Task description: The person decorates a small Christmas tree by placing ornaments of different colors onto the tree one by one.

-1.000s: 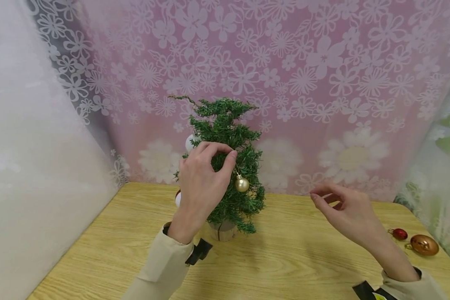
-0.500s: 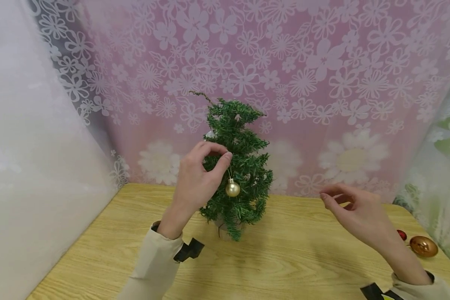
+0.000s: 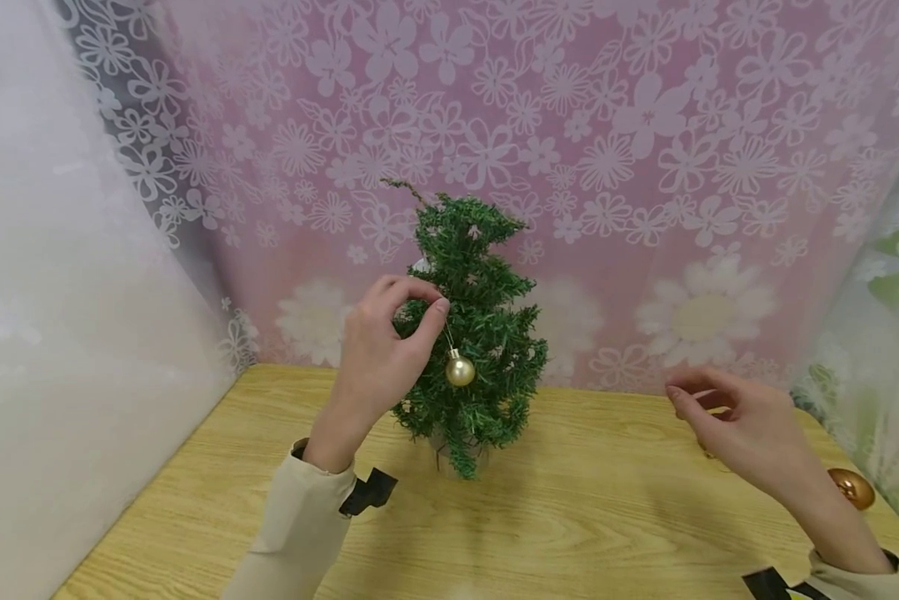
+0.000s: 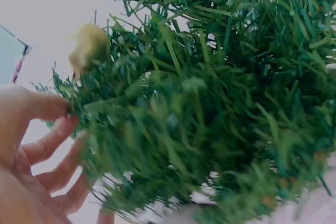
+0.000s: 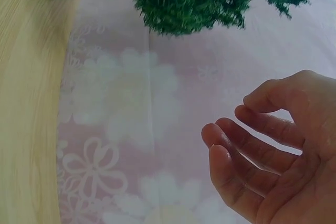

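Pink backdrop (image 3: 606, 100) with white flowers behind a wood-grain table (image 3: 584, 517), pale sheeting (image 3: 82, 250) at left

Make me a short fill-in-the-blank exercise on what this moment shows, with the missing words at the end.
1. The left hand pinches the thin loop of a ball ornament whose colour is ____.
2. The right hand holds ____.
3. The needles of the tree are coloured ____.
4. The copper-coloured ornament lies on the table, nearer the person's ____ hand.

Missing words: gold; nothing; green; right.

2 cream sleeves (image 3: 299, 521), black straps (image 3: 368, 492)
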A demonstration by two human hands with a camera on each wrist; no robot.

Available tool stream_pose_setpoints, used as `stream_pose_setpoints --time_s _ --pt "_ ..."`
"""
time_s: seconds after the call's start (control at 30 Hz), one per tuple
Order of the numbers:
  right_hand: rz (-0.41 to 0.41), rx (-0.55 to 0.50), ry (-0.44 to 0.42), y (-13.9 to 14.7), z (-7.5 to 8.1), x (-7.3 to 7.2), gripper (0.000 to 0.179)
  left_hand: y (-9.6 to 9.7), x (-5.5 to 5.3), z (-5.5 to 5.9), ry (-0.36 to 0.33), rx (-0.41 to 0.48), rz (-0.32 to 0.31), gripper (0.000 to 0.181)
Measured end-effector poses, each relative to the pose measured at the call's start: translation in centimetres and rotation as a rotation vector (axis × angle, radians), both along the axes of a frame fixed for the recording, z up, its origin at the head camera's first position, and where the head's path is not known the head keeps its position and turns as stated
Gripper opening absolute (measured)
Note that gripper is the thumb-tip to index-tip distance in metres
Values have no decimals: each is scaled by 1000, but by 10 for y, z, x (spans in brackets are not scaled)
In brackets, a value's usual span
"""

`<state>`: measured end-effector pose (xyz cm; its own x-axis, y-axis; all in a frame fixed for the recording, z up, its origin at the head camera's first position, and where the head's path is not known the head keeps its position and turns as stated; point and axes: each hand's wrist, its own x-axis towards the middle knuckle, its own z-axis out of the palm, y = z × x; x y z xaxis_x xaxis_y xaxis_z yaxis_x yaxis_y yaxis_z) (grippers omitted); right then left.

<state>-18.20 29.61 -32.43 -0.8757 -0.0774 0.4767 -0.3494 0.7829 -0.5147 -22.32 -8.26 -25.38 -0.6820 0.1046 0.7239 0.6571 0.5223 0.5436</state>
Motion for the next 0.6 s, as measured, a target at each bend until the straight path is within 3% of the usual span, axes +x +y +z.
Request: stream_pose_setpoints --time_s 0.13,0.23,0.43,0.6 --pt "-40 27 -11 12 -4 -2 13 4 9 3 44 -34 147 11" --pt "-82 56 -10 20 -8 -4 12 6 14 6 37 -37 200 10" --pt "-99 162 -35 40 -23 -13 15 3 17 7 -2 -23 174 10" --pt "-84 364 -102 58 -40 -28 29 0 14 4 -25 -2 133 12"
